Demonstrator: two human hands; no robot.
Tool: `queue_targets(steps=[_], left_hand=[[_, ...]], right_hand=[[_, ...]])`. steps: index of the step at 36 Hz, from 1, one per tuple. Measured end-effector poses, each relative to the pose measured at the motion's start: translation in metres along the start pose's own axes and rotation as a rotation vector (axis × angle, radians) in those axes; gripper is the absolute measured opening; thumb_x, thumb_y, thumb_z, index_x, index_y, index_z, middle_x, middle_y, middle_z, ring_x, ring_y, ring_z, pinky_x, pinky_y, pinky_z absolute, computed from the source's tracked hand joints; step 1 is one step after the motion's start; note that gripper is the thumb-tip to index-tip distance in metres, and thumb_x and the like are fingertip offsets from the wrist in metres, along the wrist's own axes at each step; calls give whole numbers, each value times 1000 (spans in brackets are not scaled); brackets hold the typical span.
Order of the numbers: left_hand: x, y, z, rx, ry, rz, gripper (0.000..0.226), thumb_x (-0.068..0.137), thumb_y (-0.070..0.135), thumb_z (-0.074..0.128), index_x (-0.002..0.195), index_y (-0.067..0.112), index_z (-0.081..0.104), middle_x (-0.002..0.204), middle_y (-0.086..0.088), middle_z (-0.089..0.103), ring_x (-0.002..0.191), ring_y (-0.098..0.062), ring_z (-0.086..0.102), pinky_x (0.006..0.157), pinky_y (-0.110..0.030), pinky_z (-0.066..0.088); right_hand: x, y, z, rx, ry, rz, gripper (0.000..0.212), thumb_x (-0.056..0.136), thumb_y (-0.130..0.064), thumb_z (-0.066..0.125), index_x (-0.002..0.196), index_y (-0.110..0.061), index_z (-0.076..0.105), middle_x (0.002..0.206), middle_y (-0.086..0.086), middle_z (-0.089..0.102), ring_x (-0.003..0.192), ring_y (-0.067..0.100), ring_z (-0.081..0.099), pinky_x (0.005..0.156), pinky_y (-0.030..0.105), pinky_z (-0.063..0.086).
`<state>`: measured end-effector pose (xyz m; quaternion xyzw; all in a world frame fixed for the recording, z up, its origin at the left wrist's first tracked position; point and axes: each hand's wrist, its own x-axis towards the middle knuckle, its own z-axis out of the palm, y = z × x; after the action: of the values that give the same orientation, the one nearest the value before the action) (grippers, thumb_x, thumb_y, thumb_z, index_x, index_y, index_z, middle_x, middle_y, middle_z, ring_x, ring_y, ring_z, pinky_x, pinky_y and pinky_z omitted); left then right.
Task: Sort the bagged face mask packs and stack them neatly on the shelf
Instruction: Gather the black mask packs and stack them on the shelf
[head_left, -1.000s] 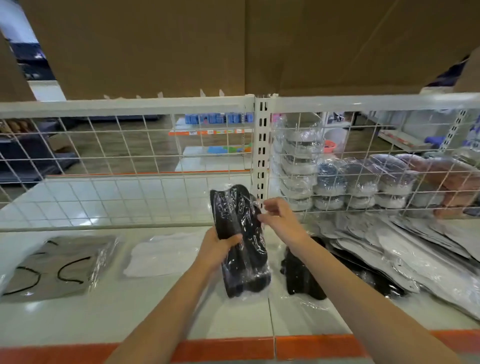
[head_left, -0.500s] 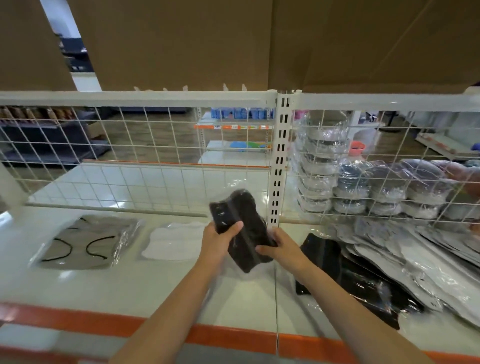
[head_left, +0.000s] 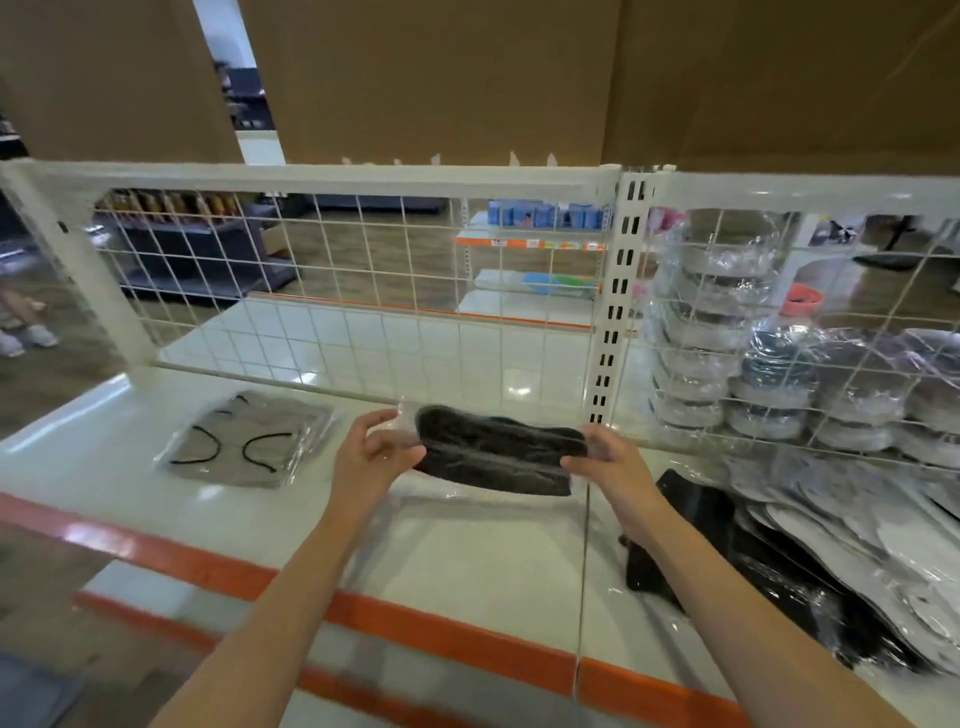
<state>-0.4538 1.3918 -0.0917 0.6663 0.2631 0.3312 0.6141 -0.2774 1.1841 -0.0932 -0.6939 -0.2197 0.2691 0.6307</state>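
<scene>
A black mask pack (head_left: 496, 454) in clear plastic hangs level above the white shelf (head_left: 467, 561), lying crosswise. My left hand (head_left: 371, 457) pinches its left end and my right hand (head_left: 605, 460) pinches its right end. A grey mask pack (head_left: 254, 441) with black ear loops lies flat on the shelf to the left. At the right, a loose heap of bagged packs (head_left: 831, 551), black and pale ones, spreads over the shelf. The white pack seen before is hidden behind my left hand and the black pack.
A white wire grid (head_left: 415, 312) closes the back of the shelf, with a slotted upright post (head_left: 615, 312). Behind the grid at right stand stacks of bagged round items (head_left: 779, 379). An orange strip (head_left: 415, 634) marks the front edge. Brown cardboard (head_left: 467, 78) hangs overhead.
The black pack turned from upright to lying crosswise, and my hands slid apart to its two ends. The view swung to the left.
</scene>
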Motion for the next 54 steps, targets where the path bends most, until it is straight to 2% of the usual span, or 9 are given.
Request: queue_targets(steps=[5, 10, 17, 25, 29, 41, 46, 49, 54], left_hand=[[-20, -43, 9, 289, -64, -59, 58, 72, -3, 76, 116, 16, 44, 89, -6, 59, 88, -24, 58, 71, -11, 46], [-27, -50, 24, 336, -34, -67, 36, 79, -5, 68, 105, 13, 49, 93, 7, 57, 88, -8, 57, 71, -8, 45], [-13, -38, 22, 406, -115, -26, 25, 88, -6, 55, 103, 12, 46, 90, 11, 51, 83, -1, 50, 64, 3, 38], [25, -22, -55, 452, -57, -43, 33, 87, 4, 62, 100, 27, 42, 89, 15, 49, 87, 2, 53, 64, 1, 39], [48, -20, -124, 493, 49, -79, 41, 84, 16, 68, 116, 11, 43, 98, 4, 51, 103, -21, 51, 84, -30, 40], [114, -30, -328, 578, 215, -186, 34, 85, 16, 67, 110, 15, 44, 97, -3, 55, 92, -22, 53, 73, -27, 36], [138, -30, -397, 788, 305, -185, 56, 83, 18, 68, 131, 8, 42, 122, -14, 51, 112, -29, 52, 89, -33, 41], [145, -36, -424, 1117, 155, -151, 48, 88, 26, 61, 131, 11, 45, 129, -13, 44, 116, -29, 47, 96, -35, 39], [150, -44, -431, 1249, -314, -120, 37, 92, 30, 54, 127, 18, 49, 127, -5, 47, 116, -21, 49, 98, -33, 40]], right_hand=[[-6, 35, 6, 26, 40, 130, 24, 86, -1, 60, 104, -16, 54, 107, 5, 57, 97, 19, 57, 70, 23, 46], [-8, 43, 11, 10, 55, 122, 20, 85, 0, 60, 98, -14, 55, 106, 13, 59, 97, 25, 57, 79, 34, 51], [0, 31, 31, -168, 43, 33, 28, 93, -6, 53, 118, -19, 50, 108, -2, 57, 100, 11, 51, 71, 12, 38], [27, 7, 106, -411, -75, 6, 40, 89, -16, 61, 126, -15, 47, 118, 1, 59, 106, 18, 58, 95, 37, 47], [43, -4, 175, -436, -178, 12, 37, 89, -22, 61, 124, -18, 48, 117, 1, 61, 104, 19, 59, 93, 35, 48], [84, -28, 392, -411, -342, 15, 37, 87, -13, 60, 122, -13, 47, 115, 3, 57, 109, 17, 53, 95, 29, 42], [104, -38, 463, -326, -300, -2, 27, 85, -2, 57, 101, -22, 53, 104, 2, 62, 96, 17, 60, 82, 24, 50], [133, -40, 506, -431, -236, 23, 19, 87, -8, 56, 105, -11, 48, 94, 5, 58, 76, 14, 55, 54, 16, 45], [173, -39, 553, -558, -219, 89, 36, 89, -11, 55, 122, -4, 41, 98, 11, 63, 81, 28, 64, 64, 35, 55]])
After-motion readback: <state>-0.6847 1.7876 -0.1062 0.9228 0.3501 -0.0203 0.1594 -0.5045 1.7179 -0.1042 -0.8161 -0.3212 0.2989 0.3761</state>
